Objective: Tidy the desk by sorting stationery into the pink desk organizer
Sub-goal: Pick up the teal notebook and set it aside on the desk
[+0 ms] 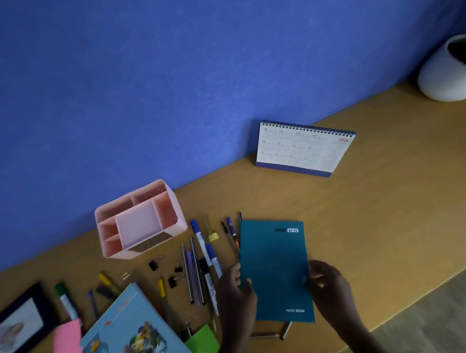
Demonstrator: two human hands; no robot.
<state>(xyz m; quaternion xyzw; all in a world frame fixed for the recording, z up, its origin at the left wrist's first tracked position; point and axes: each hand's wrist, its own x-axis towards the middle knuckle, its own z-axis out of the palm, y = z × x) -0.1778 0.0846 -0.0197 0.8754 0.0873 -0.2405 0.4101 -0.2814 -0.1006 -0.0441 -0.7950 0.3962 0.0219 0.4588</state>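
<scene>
One wooden bench (pixel 391 194) carries everything. The teal notebook (pixel 275 269) sits near its front edge, long axis running away from the person; whether it rests flat or is just lifted, I cannot tell. The pink organizer (pixel 163 212) stands by the wall, well apart to the notebook's upper left, with nothing visible in its compartments. The left hand (pixel 234 288) and right hand (pixel 328 282) flank the notebook's long edges, fingers (pixel 248 283) curled and pinching it. The left hand is nearer the organizer, and the loose pens (pixel 197 274) lie between them.

Left hand (pixel 234 290), right hand (pixel 330 285) — bare, forearms bare too.
</scene>
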